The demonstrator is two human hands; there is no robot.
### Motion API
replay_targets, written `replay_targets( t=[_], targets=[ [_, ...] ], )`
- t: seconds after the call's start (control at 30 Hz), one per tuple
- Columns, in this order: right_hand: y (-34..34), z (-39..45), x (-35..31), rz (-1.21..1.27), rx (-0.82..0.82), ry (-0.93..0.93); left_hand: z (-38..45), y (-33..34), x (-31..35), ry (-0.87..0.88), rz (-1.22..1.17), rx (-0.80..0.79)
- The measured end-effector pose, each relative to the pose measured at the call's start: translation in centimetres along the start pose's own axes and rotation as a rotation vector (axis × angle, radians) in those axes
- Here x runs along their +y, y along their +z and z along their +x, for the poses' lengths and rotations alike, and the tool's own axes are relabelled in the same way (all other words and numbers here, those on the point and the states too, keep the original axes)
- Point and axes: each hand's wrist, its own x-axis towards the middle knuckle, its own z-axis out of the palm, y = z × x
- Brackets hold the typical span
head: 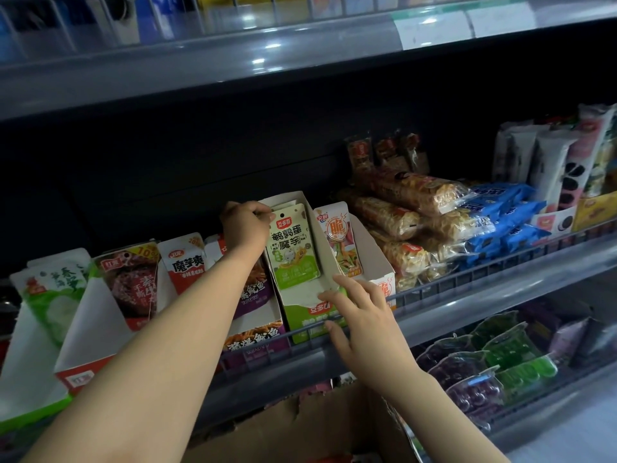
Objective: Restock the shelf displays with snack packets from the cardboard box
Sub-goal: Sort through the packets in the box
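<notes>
Head view: seating green quail-egg konjac packets in display carton; left hand pinching packet tops, right hand relaxed, steadying carton front. Next, probably: fetch more from cardboard box.

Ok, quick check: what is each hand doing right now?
Left hand: pinching the top of the green-and-white snack packet.
Right hand: open, fingers resting on the green cardboard display box.

Dark open room is lying above and behind the tilted white-and-green cardboard display box, up to the grey upper shelf. A white-and-orange display box is crowding its right side, a purple-fronted display box its left. The grey wire front rail is blocking low entry.
</notes>
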Motion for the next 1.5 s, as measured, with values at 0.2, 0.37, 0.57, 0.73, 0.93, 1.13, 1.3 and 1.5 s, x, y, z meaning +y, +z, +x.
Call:
replay_targets(
  t=[0.2,0.37,0.57,0.73,0.93,1.13,1.3,1.5],
  targets=[
    [-0.7,-0.1,-0.6,0.017,-0.074,0.003,-3.2,-1.1,0.5,0.088,-0.002,0.043],
    [-1.4,-1.3,-1.5,0.020,-0.061,-0.048,-10.3,-4.2,0.7,0.157,-0.066,0.014],
    [-1.8,-6.6,-2.3,0.045,-0.265,-0.067,-19.8,-7.0,-2.6,0.233,-0.058,-0.063],
    [-0.8,-9.8,-1.9,0.027,-0.628,0.046,-25.7,-7.7,-6.8,0.134,-0.029,-0.128],
    [2.6,-12.9,-2.4,0.066,-0.983,0.075,-32.3,-7.3,-11.7,-0.185,0.010,-0.371],
    [6.0,-15.7,-2.8,0.037,-1.345,0.014,-36.6,-7.1,-17.3,-0.418,0.286,-0.773],
    [7.5,-16.5,-2.9,0.005,-1.391,0.000,-37.6,-7.1,-19.2,-0.491,0.358,-0.914],
    [9.0,-16.9,-2.8,0.031,-1.340,0.081,-37.5,-6.1,-19.0,-0.732,0.154,-0.749]
  ],
)
